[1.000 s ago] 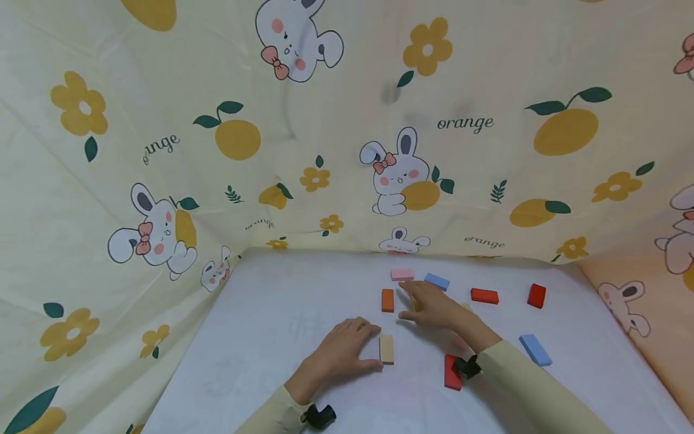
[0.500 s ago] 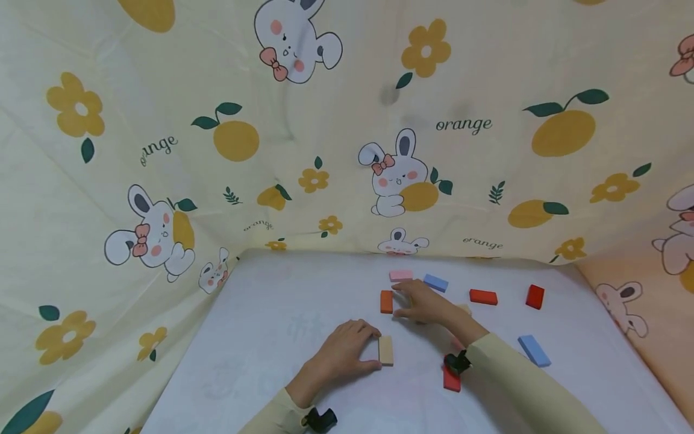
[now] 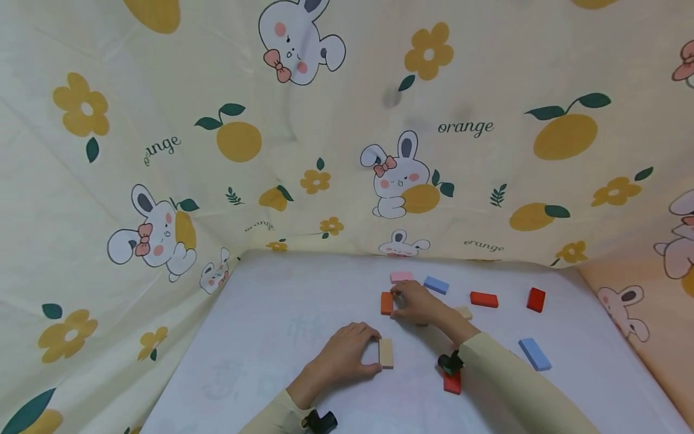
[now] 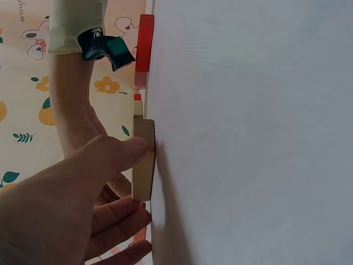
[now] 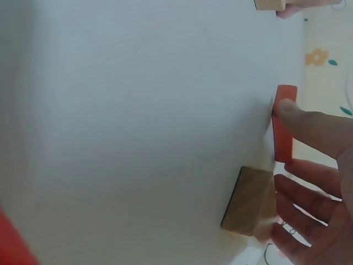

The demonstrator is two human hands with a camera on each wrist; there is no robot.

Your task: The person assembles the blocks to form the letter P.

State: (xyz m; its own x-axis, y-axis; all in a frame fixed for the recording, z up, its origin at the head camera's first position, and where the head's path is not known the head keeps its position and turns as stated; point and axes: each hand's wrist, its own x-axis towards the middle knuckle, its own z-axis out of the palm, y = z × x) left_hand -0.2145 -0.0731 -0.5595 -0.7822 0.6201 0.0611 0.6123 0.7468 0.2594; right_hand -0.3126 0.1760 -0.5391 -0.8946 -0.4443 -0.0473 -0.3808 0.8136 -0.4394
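On the white table my left hand [image 3: 344,355] pinches a tan wooden block [image 3: 385,354] lengthwise. The left wrist view shows the thumb on that block [image 4: 144,160] and the index finger at its far end. Farther back, my right hand [image 3: 420,303] pinches an orange block [image 3: 387,304]; in the right wrist view its thumb lies on the orange block [image 5: 283,124] and the index finger touches the other end. Beside the right hand's lower fingers stands another wooden block [image 5: 248,201], mostly hidden under the hand in the head view.
Pink [image 3: 402,277] and blue [image 3: 436,285] blocks lie behind the right hand. Two red blocks, one nearer [image 3: 484,299] and one farther right [image 3: 536,299], lie to the right, with a blue block [image 3: 535,354] in front. Another red block [image 3: 452,383] sits below the right wrist.
My right hand has moved left from beside a wooden block to the orange block and taken hold of it. The left hand has closed slightly on the tan block, staying in place.
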